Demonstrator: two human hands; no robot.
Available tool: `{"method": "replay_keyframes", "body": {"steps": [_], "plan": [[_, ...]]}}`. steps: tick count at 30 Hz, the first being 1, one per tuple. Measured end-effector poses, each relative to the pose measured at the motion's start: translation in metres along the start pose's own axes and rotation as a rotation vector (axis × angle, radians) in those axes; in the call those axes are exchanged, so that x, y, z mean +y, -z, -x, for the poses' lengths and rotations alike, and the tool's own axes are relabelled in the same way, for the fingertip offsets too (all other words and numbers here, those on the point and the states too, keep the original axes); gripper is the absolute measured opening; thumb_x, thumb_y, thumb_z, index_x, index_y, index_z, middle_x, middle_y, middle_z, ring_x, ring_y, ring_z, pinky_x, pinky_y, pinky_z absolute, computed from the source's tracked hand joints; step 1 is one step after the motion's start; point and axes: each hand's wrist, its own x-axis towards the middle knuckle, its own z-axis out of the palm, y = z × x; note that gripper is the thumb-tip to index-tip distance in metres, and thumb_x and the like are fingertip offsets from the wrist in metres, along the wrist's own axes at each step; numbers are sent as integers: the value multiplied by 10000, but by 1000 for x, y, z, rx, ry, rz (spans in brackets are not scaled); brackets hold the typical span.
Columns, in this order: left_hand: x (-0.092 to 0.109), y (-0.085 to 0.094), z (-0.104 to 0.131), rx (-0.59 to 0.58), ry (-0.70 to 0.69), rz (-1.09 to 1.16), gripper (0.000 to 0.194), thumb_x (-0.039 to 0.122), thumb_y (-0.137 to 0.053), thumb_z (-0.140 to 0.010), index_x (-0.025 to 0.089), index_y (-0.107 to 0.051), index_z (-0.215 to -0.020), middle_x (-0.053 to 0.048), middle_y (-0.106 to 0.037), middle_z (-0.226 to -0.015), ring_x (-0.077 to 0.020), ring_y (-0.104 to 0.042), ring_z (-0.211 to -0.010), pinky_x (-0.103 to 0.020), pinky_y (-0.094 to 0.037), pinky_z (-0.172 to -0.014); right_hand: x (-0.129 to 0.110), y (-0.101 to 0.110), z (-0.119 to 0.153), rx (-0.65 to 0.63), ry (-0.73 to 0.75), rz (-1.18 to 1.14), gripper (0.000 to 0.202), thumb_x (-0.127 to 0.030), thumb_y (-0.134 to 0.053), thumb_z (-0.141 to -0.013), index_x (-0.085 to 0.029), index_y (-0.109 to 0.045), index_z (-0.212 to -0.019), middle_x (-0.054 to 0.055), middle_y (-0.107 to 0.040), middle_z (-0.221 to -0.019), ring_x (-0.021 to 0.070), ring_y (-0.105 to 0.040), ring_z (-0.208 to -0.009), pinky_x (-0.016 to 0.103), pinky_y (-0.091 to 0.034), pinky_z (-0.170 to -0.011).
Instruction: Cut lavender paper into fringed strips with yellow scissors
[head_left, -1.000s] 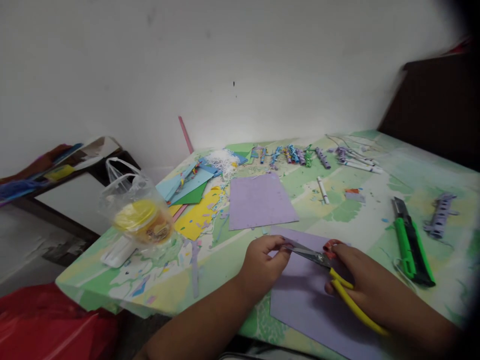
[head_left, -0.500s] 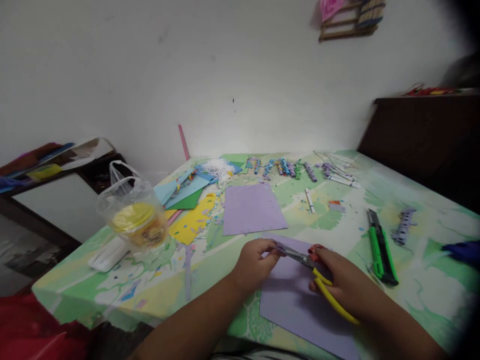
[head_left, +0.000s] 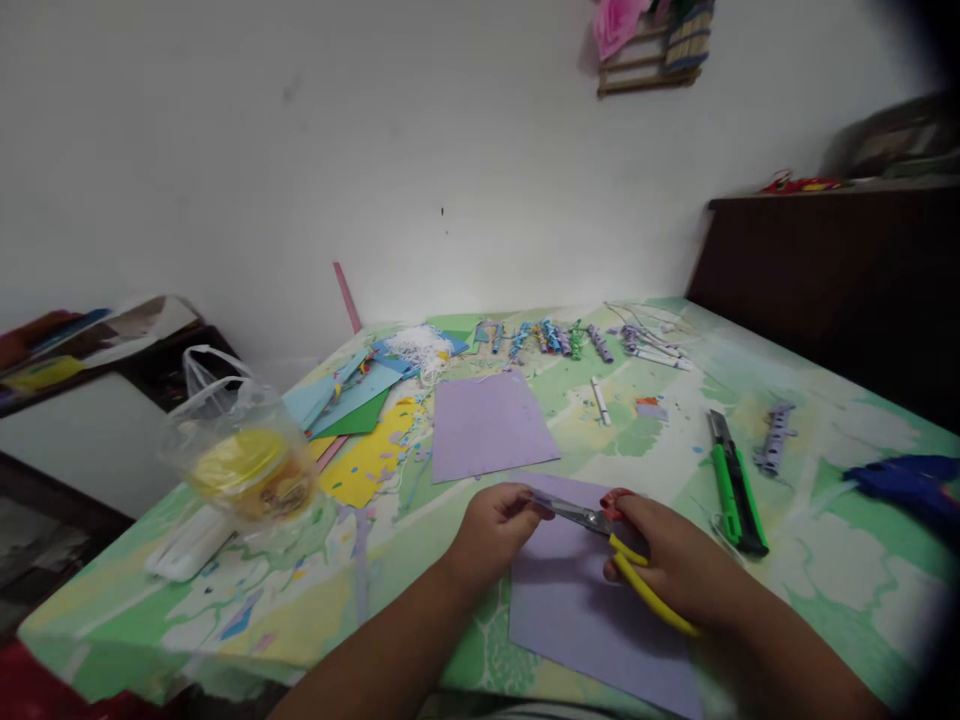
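Head view. The left hand (head_left: 487, 535) is positioned at the tip end of the scissors (head_left: 581, 514). Its fingers are curled, with the thumb and forefinger drawn close together at the blade tips; whether they grip the blades or a small piece cannot be told. The right hand (head_left: 667, 555) is closed around the scissors' handles, one red and one yellow. The yellow handle extends below the palm. The blades point toward the left hand and lie at a narrow angle or together; the exact gap is too small to tell.

The scissors are located above the near purple sheet (head_left: 574, 610), which lies flat on the patterned tablecloth (head_left: 634, 450), partly covered by the right hand. A second purple sheet (head_left: 491, 425) lies just beyond it.

Right side: a green utility knife (head_left: 735, 495) lies near the right hand, blade end pointing away from the person. A purple perforated tube (head_left: 775, 440) is just beside it. A dark blue object (head_left: 904, 485) lies at the right edge of the table.

Far side: a white marker (head_left: 601, 401) lies short of a row of decorated paper rolls (head_left: 551, 338).

Left side: a yellow-lidded jar (head_left: 255, 470) is enclosed in a clear plastic bag (head_left: 217, 398), near a yellow sheet (head_left: 364, 465) strewn with scraps.
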Motion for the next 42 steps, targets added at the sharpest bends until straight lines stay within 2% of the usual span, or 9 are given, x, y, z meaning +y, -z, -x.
{"method": "replay_keyframes", "body": {"steps": [7,12,16,21,33,42], "plan": [[0,-2,-2,-3,72,88,129,230,-582,-735,145,-664,-686,-41,-670,-698,-148,-599,-705,-269,-450,-719,11,-4,-2,-46,-22,65,302,-324,-604,-710,-211,-473,-958,94,-566,-1016,264,-541,-930,384,-411,-805],[2,-2,-2,-30,109,143,142,232,-568,-767,142,-669,-725,-42,-671,-719,-145,-600,-718,-278,-452,-740,17,-5,-4,-1,5,108,361,-425,-589,-738,-194,-483,-994,127,-568,-1057,290,-554,-968,410,-432,-829],[2,-2,-1,-24,146,154,134,229,-573,-771,138,-666,-735,-43,-680,-723,-143,-610,-722,-278,-453,-743,17,-5,-4,23,33,119,312,-419,-588,-744,-205,-509,-955,117,-588,-1022,273,-578,-925,401,-459,-809],[1,-4,0,2,203,74,145,249,-575,-780,144,-657,-723,-48,-700,-743,-156,-628,-746,-285,-449,-746,20,-7,-4,33,53,141,235,-388,-588,-729,-219,-524,-880,101,-610,-967,257,-592,-864,388,-481,-756],[2,-3,1,-41,165,-116,167,169,-522,-770,155,-680,-716,-40,-713,-780,-157,-633,-768,-270,-451,-729,28,-9,-3,21,70,196,320,-454,-585,-723,-193,-583,-908,148,-650,-1024,289,-621,-917,404,-506,-775],[8,-3,1,-32,241,-76,154,211,-549,-769,161,-658,-673,-35,-706,-748,-159,-620,-744,-274,-445,-717,28,-10,-4,17,-1,193,290,-454,-600,-701,-218,-585,-869,116,-667,-968,280,-630,-832,387,-499,-697]]}}
